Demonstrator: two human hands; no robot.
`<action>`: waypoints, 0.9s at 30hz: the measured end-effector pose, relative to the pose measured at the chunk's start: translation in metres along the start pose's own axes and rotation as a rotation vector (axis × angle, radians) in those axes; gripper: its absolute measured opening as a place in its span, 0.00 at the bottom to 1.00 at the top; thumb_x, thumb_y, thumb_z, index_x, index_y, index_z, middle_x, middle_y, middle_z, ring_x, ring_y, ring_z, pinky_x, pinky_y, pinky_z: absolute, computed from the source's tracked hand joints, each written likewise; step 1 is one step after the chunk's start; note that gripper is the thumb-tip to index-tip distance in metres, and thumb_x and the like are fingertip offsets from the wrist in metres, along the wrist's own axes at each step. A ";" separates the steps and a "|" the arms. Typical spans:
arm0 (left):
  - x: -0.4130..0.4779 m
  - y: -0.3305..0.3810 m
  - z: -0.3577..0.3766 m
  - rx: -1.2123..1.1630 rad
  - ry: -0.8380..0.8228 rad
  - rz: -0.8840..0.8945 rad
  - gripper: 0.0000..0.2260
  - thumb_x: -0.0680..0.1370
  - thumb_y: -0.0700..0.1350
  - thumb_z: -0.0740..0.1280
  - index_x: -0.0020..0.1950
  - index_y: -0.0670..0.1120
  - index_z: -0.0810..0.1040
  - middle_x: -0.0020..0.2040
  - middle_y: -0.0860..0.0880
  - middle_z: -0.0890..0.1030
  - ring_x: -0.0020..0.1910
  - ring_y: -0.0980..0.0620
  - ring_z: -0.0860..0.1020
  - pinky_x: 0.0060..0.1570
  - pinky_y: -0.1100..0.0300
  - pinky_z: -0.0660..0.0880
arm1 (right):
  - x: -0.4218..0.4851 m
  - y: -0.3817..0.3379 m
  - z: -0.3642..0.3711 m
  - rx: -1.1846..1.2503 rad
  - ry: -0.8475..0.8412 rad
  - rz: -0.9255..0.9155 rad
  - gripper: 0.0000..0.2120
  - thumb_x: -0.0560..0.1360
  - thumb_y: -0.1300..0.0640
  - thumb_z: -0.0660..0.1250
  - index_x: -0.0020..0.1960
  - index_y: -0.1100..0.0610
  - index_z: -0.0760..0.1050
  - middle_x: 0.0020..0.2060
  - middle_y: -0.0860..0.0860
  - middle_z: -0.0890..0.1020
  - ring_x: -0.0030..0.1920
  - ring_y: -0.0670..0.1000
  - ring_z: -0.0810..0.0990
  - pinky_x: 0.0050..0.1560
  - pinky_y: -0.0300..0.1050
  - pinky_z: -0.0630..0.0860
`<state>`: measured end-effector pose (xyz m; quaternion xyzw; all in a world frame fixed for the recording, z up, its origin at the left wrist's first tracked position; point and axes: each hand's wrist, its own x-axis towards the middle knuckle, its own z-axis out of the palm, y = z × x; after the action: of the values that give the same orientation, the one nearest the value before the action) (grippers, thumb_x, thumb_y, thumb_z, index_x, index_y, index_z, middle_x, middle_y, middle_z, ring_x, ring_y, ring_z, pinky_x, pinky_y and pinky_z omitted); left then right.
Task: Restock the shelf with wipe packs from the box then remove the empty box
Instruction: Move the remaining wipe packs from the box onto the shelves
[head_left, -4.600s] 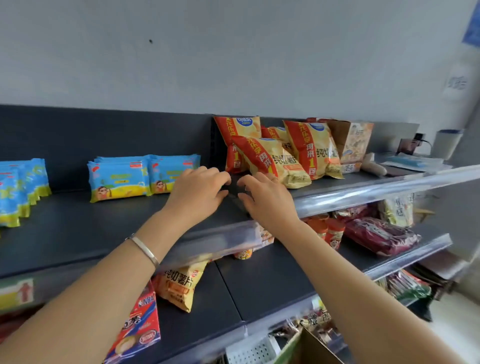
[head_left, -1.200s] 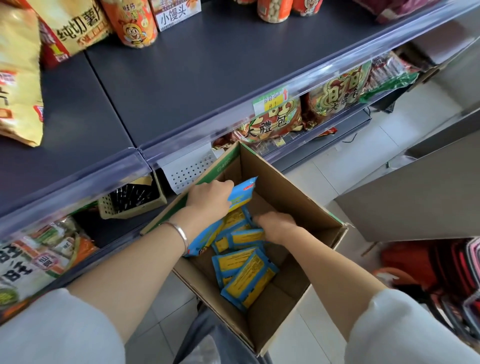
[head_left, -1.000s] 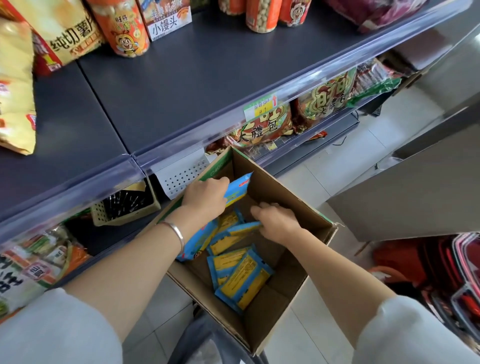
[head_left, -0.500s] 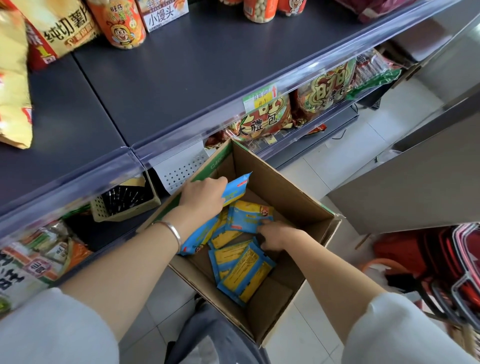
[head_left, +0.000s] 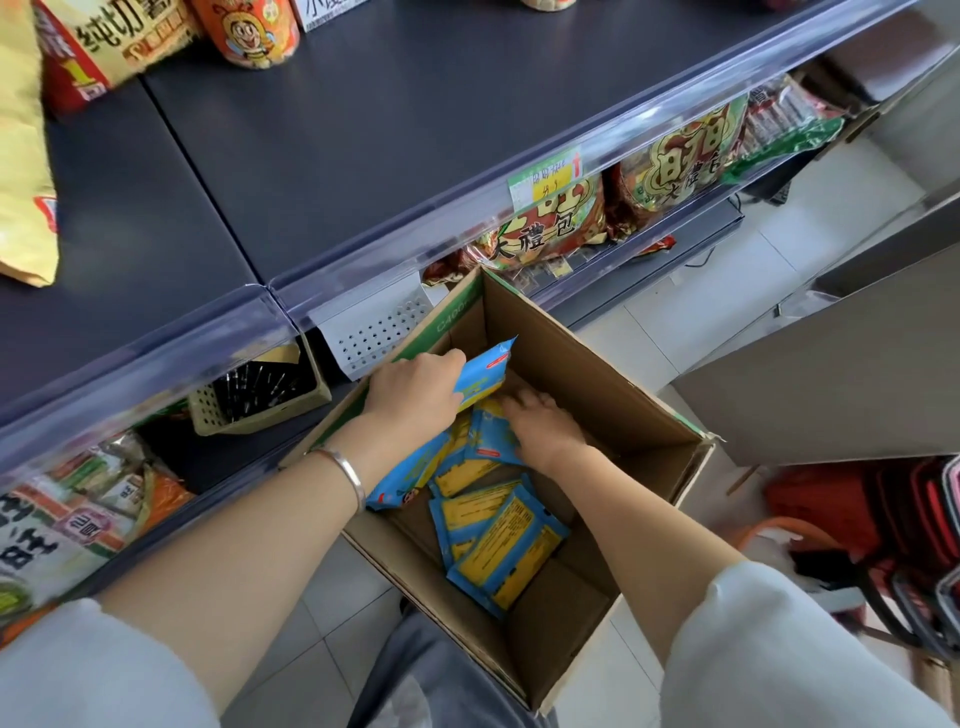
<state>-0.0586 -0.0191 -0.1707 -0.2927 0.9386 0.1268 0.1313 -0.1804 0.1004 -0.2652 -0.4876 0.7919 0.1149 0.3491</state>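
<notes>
An open cardboard box stands on the floor under the shelf edge. Several blue and yellow wipe packs lie on its bottom. My left hand is inside the box and grips a stack of wipe packs that sticks out past my fingers and under my wrist. My right hand lies next to it and holds another wipe pack against the stack; its fingertips are partly hidden.
A dark shelf board with a clear price rail juts out above the box. Snack bags fill the lower shelf. A beige basket sits left of the box. Red baskets stand at right on the tiled floor.
I have looked down from the top shelf into the box. My left hand keeps its stack; my right hand lifted a pack and has brought it up beside the stack.
</notes>
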 end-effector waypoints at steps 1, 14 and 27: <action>0.000 -0.001 -0.001 0.004 0.006 -0.001 0.10 0.79 0.47 0.62 0.44 0.46 0.61 0.37 0.48 0.69 0.35 0.45 0.71 0.32 0.56 0.64 | 0.004 0.000 0.000 -0.003 -0.032 0.013 0.34 0.75 0.59 0.65 0.76 0.51 0.52 0.73 0.56 0.59 0.73 0.62 0.57 0.68 0.59 0.64; -0.006 0.002 -0.013 -0.012 0.002 -0.021 0.08 0.79 0.46 0.61 0.45 0.46 0.63 0.44 0.44 0.77 0.40 0.43 0.74 0.34 0.55 0.65 | -0.025 -0.001 -0.030 0.278 0.139 0.197 0.19 0.77 0.57 0.64 0.67 0.52 0.66 0.59 0.56 0.76 0.57 0.59 0.77 0.49 0.51 0.75; -0.003 -0.001 -0.025 -0.014 0.045 -0.043 0.08 0.79 0.47 0.61 0.46 0.46 0.62 0.49 0.43 0.78 0.47 0.39 0.78 0.38 0.54 0.67 | -0.028 -0.025 -0.006 1.704 0.361 0.772 0.13 0.72 0.62 0.71 0.55 0.59 0.74 0.54 0.58 0.76 0.52 0.58 0.78 0.35 0.50 0.80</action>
<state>-0.0600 -0.0269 -0.1467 -0.3165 0.9339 0.1237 0.1109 -0.1537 0.1043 -0.2385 0.2154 0.7576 -0.4706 0.3976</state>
